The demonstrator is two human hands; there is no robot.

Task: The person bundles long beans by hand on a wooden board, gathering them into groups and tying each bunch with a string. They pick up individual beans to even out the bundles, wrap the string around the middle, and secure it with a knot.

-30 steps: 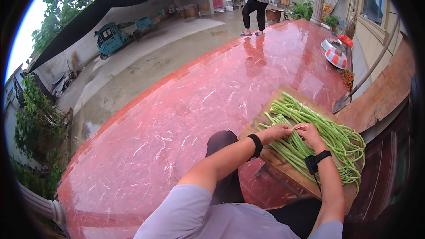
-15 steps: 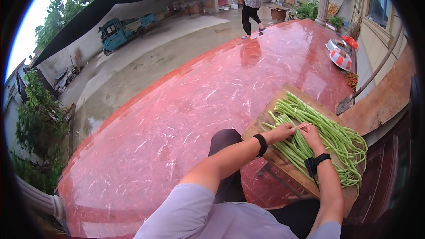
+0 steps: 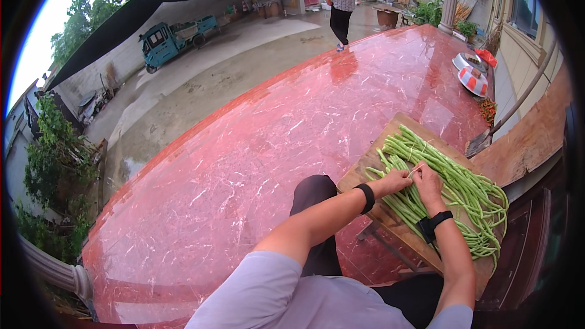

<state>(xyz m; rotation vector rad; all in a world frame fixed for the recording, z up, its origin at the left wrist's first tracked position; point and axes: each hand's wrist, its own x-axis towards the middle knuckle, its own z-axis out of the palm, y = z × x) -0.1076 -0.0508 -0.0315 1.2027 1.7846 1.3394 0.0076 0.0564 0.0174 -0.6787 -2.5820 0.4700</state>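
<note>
Long green beans (image 3: 469, 183) lie in bundles across a wooden board (image 3: 359, 173) at my lower right. My left hand (image 3: 395, 182) is closed in a pinch over the nearer bundle, its wrist in a black band. Beside it my right hand (image 3: 428, 184) pinches too, fingertips almost meeting the left ones. A thin pale string (image 3: 416, 169) shows between the two hands, above the beans. A similar thin tie appears around the far bundle. The fingertips are too small to see in detail.
Glossy red tiled floor (image 3: 244, 164) spreads left of the board. Behind the board's right side are a wooden plank (image 3: 524, 140) and a shovel (image 3: 478, 143). Basins (image 3: 472, 79) stand by the wall. A person (image 3: 341, 0) is at the floor's far edge, near a blue three-wheeled truck (image 3: 159, 44).
My hands have drawn slightly closer together at the string, and the right fingers have lifted a little. The far person has taken a step. The whole view has shifted slightly.
</note>
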